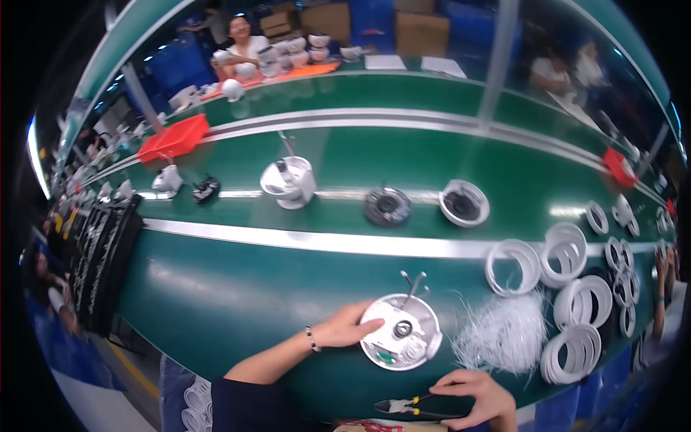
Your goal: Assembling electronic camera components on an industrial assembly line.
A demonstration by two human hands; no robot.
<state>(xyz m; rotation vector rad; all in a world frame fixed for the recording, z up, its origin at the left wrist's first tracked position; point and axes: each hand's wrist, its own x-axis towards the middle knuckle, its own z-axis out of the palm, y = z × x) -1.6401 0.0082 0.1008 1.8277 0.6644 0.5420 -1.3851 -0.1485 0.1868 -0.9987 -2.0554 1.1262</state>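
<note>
A round white housing [426, 317] lies on the near green worktop, with its inside facing up. It shows a dark ring in the middle, a small green part, and loose wires rising from the far side. My left hand [344, 325] is closed on its left rim, thumb over the edge. Nearer the front edge, my right hand [479, 394] has finger and thumb at the spread handles of cutting pliers [394, 406] with black and yellow grips. The plier jaws point left. Beside the housing, to the right, sits a heap of clear plastic strips [504, 335].
Stacked white rings [572, 353] fill the worktop's right side. Beyond a metal rail [324, 241], the green belt [345, 158] carries a white housing [288, 183] and black round parts [387, 207]. Black trays [108, 252] stand at left. Other people sit across the line.
</note>
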